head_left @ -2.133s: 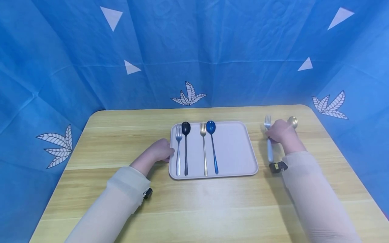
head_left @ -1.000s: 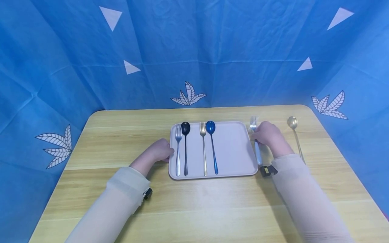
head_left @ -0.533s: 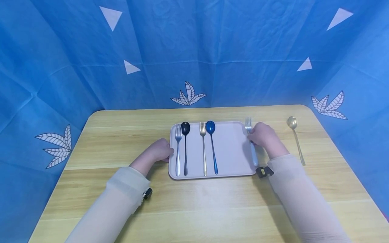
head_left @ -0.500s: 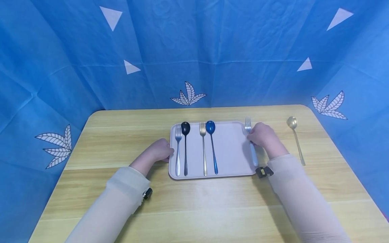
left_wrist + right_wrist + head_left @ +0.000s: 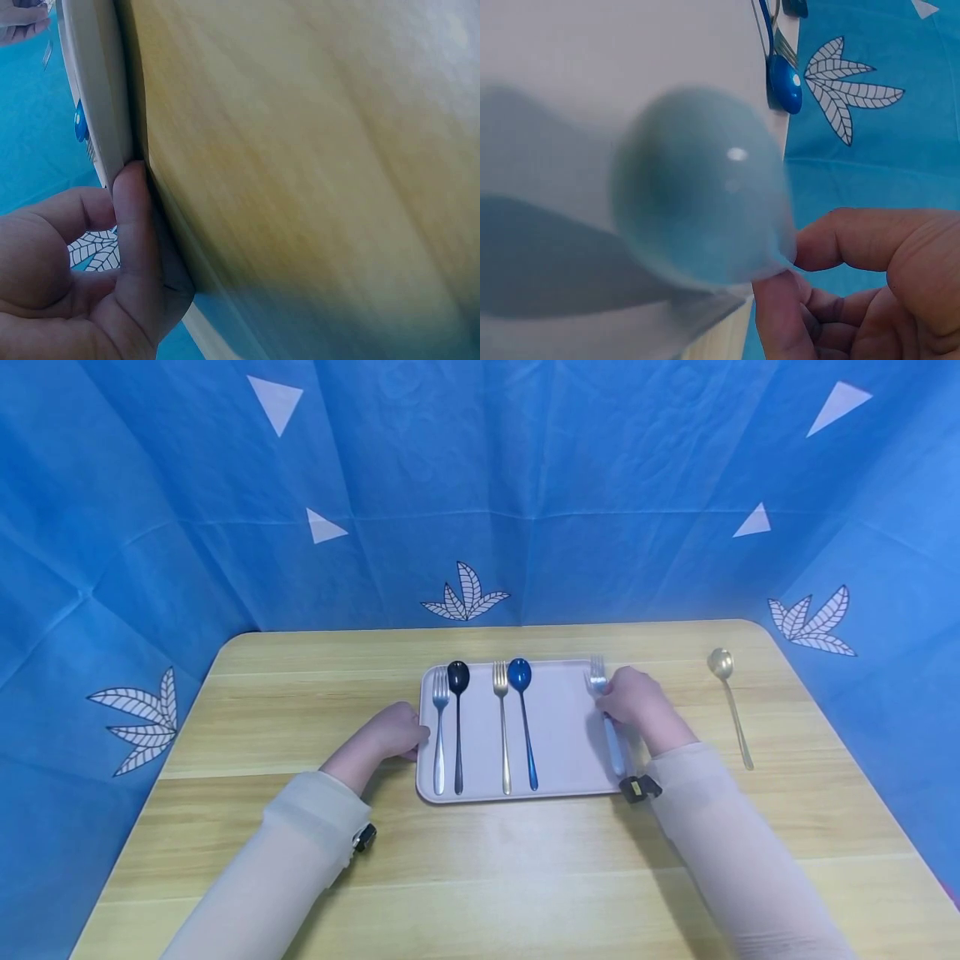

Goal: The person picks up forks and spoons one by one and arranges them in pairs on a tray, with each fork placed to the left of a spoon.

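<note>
My left hand [image 5: 390, 731] pinches the left rim of a pale rectangular tray [image 5: 566, 735]; the left wrist view shows thumb and fingertip at the tray edge [image 5: 97, 82]. Over the tray's right part, my right hand [image 5: 637, 697] holds a silver fork [image 5: 612, 747] by its handle, tines pointing away. Up close in the right wrist view, the rounded handle end of the fork [image 5: 701, 187] looms blurred in front of the pinching thumb and finger. On the tray lie a silver fork [image 5: 440, 735], a black spoon [image 5: 458, 681], a gold fork [image 5: 501, 685] and a blue spoon [image 5: 520, 675].
A gold long-handled spoon [image 5: 733, 710] lies on the wooden table [image 5: 525, 877], to the right of the tray. Blue cloth [image 5: 600, 485] with white triangles and leaf prints hangs behind and on both sides of the table.
My right hand has carried the silver fork leftward, from beside the gold spoon to over the tray's right part. The gold spoon has come into full view. My left hand stays at the rim.
</note>
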The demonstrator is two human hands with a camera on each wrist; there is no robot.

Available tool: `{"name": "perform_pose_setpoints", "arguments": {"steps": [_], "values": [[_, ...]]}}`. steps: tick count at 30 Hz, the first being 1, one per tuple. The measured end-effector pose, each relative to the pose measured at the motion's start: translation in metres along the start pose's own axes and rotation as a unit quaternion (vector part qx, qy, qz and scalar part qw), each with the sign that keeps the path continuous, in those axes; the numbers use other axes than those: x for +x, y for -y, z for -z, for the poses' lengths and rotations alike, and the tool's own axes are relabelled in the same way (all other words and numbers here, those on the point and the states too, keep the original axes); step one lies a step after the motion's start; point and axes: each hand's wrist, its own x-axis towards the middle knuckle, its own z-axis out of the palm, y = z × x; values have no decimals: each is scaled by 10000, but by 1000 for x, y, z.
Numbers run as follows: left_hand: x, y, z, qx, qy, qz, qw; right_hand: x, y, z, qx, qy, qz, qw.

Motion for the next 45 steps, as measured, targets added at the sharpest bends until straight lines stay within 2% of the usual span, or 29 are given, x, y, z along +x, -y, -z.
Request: {"name": "perform_pose_setpoints", "arguments": {"steps": [29, 45], "values": [[1, 1, 0, -118, -7, 23, 9999, 9, 14, -22, -186, -76, 60, 9998], [1, 1, 1, -132, 27, 44, 9999, 10, 22, -29, -222, 70, -99, 9997]]}}
